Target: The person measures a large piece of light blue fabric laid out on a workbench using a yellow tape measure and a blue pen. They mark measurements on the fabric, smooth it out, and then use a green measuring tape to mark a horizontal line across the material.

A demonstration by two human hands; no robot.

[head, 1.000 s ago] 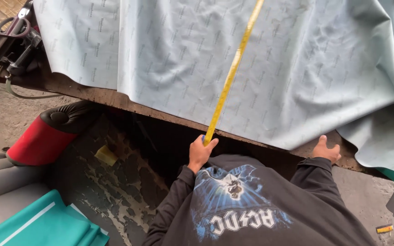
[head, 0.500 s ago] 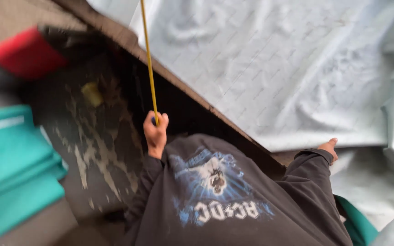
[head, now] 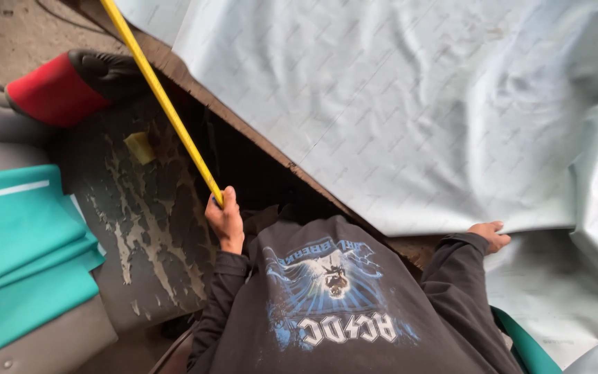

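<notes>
The yellow measuring tape [head: 164, 104] runs out of the top edge, so its far end is unseen, and its near end is hidden inside the left hand [head: 225, 220]. The pale grey-green sheet of fabric [head: 410, 104] is cut off at the top and right edges and covers most of the wooden desk [head: 257, 138]. The right hand [head: 489, 235] shows only partly past its dark sleeve, its fingers too small to tell apart.

No packages, labels, signs or screens are in view. The only printed thing is the graphic on the dark sweatshirt [head: 333, 298] at the bottom middle: a blue and white picture with pale lettering below it, seen upside down from the head camera.
</notes>
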